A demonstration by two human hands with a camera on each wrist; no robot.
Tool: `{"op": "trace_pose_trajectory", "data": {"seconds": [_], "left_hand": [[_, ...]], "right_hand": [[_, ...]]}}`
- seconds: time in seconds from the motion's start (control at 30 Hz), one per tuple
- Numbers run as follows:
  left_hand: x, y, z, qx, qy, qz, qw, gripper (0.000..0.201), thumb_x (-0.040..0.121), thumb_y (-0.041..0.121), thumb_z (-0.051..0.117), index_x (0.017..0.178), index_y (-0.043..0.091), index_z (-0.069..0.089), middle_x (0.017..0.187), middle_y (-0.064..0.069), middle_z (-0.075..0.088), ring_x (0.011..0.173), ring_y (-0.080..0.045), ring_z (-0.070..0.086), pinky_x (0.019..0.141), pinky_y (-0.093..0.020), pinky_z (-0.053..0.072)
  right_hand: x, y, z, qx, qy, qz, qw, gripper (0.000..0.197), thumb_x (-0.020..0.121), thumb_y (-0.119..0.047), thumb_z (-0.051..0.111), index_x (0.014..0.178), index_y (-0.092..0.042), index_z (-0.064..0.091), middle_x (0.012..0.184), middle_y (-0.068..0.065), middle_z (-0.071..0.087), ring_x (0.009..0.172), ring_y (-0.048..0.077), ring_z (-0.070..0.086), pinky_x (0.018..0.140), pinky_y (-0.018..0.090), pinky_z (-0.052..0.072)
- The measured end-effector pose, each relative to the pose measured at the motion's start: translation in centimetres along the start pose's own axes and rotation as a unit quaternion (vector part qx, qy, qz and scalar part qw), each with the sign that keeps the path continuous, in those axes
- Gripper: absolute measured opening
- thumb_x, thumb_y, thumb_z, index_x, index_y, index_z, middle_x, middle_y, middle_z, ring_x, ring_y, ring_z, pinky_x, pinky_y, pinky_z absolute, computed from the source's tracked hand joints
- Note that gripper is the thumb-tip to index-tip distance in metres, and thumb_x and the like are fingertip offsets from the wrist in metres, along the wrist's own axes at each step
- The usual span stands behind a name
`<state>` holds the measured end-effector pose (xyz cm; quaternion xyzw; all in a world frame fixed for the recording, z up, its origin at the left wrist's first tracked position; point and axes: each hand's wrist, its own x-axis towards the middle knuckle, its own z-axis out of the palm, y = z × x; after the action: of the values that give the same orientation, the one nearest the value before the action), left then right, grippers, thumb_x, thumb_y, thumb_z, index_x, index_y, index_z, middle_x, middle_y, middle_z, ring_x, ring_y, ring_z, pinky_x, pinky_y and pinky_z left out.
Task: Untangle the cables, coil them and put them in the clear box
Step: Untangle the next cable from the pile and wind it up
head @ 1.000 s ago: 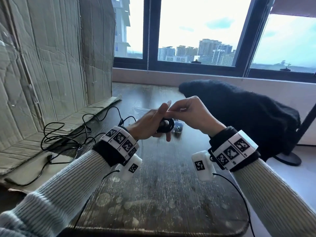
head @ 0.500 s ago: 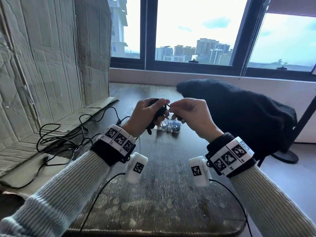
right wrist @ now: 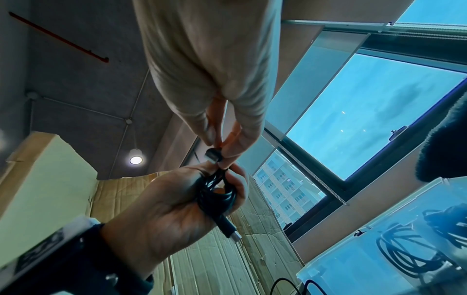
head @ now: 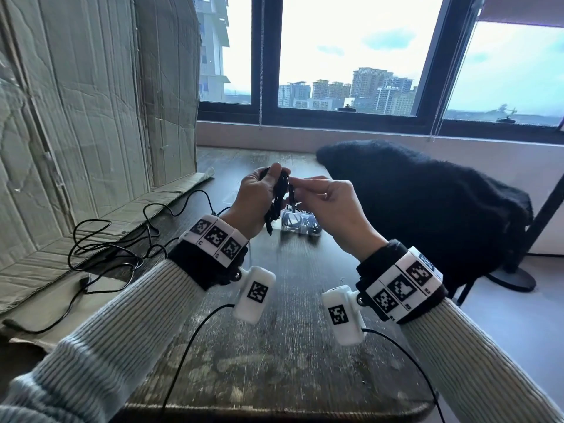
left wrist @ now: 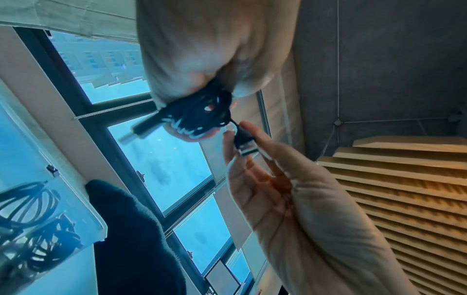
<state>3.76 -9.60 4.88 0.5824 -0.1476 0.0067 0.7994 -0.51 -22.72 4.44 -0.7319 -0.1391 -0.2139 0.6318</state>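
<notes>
Above the dark wooden table [head: 274, 346] my left hand [head: 259, 196] grips a coiled black cable [head: 279, 196], its loops bunched in my fingers and one plug hanging down [head: 270, 228]. In the left wrist view the coil [left wrist: 202, 113] sits under my palm. My right hand [head: 323, 196] pinches the cable's USB plug [left wrist: 246, 145] between thumb and fingertips, right beside the coil [right wrist: 220, 195]. Behind my hands the clear box [head: 300, 222] stands on the table with coiled black cables inside [right wrist: 404, 249].
A tangle of black cable [head: 103, 248] lies on the table's left part and over flattened cardboard [head: 91, 117], which also stands as a wall at the left. A black fleece garment [head: 427, 203] drapes over a chair at the right. Windows run along the back.
Both hands have risen a little with the coil. My left hand turned from a flat hold to an upright grip, and my right fingers now pinch the USB plug at the coil's side.
</notes>
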Motion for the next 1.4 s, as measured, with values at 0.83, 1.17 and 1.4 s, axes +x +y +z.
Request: {"op": "trace_pose_trajectory", "data": {"seconds": [0.83,1.17,1.4], "left_hand": [[-0.4,0.0,0.3,0.139,-0.048,0.092,0.985,0.025,0.099,0.01,0.046,0.121,0.001,0.057,0.112,-0.016,0.068,0.101,-0.022,0.067,0.086,-0.029,0.055],[0.1,0.6,-0.7,0.226,-0.045,0.056,0.971,0.021,0.084,0.019,0.072,0.095,0.002,0.072,0.089,-0.02,0.072,0.078,-0.032,0.071,0.078,-0.05,0.058],[-0.1,0.0,-0.6,0.327,-0.039,0.189,0.925,0.012,0.08,0.012,0.073,0.091,0.012,0.078,0.079,-0.001,0.075,0.07,-0.011,0.071,0.073,-0.031,0.058]], "right_hand": [[0.5,1.0,0.3,-0.131,0.07,0.018,0.989,0.013,0.069,-0.018,0.084,0.074,-0.021,0.072,0.072,0.0,0.074,0.064,0.013,0.071,0.065,0.03,0.058],[0.6,1.8,-0.5,-0.25,0.081,-0.025,0.964,0.021,0.067,-0.025,0.086,0.06,-0.022,0.067,0.06,-0.006,0.066,0.05,0.001,0.057,0.053,0.012,0.044],[0.4,1.6,-0.7,-0.238,0.054,-0.019,0.97,0.015,0.069,-0.016,0.084,0.083,-0.016,0.076,0.067,-0.006,0.069,0.05,-0.004,0.061,0.052,0.011,0.049]]}}
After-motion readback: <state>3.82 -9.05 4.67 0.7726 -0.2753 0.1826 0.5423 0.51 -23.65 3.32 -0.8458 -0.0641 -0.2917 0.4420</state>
